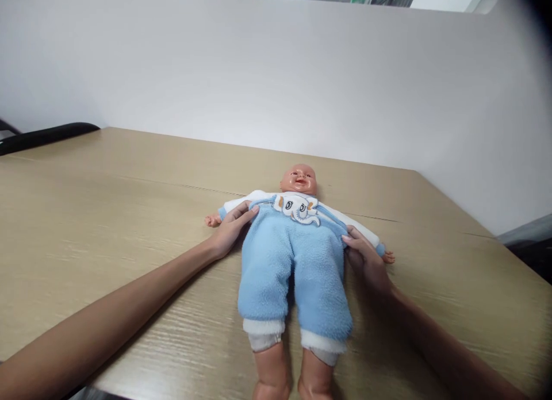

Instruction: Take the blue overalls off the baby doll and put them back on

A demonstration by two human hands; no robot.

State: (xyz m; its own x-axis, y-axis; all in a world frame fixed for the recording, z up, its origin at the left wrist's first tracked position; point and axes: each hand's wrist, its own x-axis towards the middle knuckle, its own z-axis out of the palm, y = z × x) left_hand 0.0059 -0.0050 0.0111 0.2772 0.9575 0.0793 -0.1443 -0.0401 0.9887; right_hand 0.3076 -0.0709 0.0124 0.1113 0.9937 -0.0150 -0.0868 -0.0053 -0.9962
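Note:
A baby doll [299,180] lies on its back on the table, its head away from me and its bare feet toward me. It wears a white long-sleeved top [360,227] and fluffy light blue overalls [269,262] with white cuffs and an elephant face on the bib. My left hand [233,227] pinches the upper edge of the overalls on the left side, by the doll's arm. On the opposite side my right hand [366,256] grips the matching edge between thumb and fingers. The cloth is drawn out sideways between both hands.
The wooden table [107,216] has thin seams across its top. Behind it rises a plain white partition [259,72]. A black chair part [52,135] shows at the far left, and a dark object [532,253] sits beyond the right edge.

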